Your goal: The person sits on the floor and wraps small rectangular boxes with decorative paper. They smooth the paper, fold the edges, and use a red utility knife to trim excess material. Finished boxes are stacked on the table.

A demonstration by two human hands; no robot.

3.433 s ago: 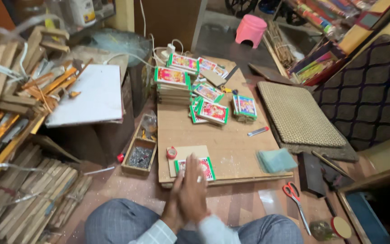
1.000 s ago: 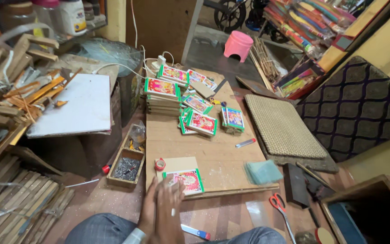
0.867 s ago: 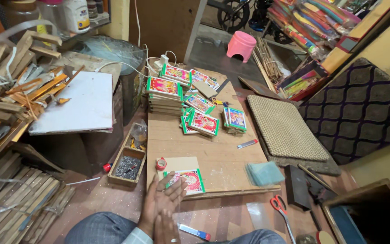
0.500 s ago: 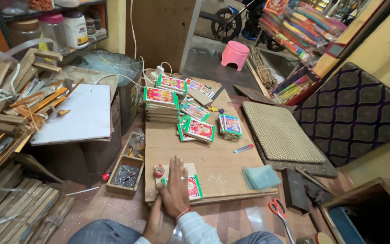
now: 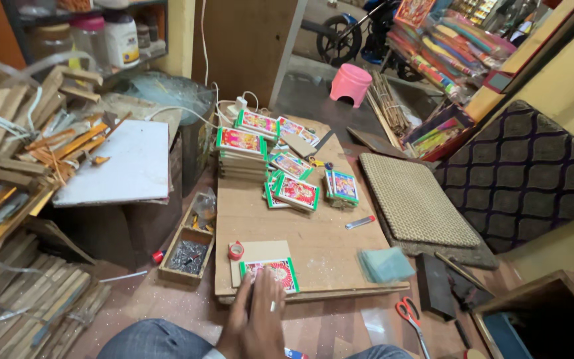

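Your 2 hands [image 5: 257, 319] sit low in the frame, pressed together or overlapping so closely that you cannot tell left from right. The fingers [image 5: 270, 286] stretch forward and lie flat on the near edge of the small framed picture [image 5: 270, 274] with the green border. Nothing is pinched: the hands are open, palms down, bearing on the picture, not gripping it.

The picture lies at the near edge of the wooden board [image 5: 313, 246], on top of a plain tan card [image 5: 260, 252], with a little roll of red tape [image 5: 236, 250] just beside that card's left corner. To do this well, keep your pressure even across the whole frame, not just the near rim, and hold the picture square to the card beneath so it does not creep toward the board's edge, which is close. Your wrists come up from between your knees, forearms nearly straight ahead, so lean in instead of reaching.

To your right, a pair of red-handled scissors [image 5: 406, 312] lies on the floor and a pale green cloth [image 5: 383, 264] rests on the board's corner. On your left, a small wooden tray of dark nails [image 5: 187, 256] stands against the board. Farther up the board are the stacked pictures [image 5: 242, 153], well apart from your hands.
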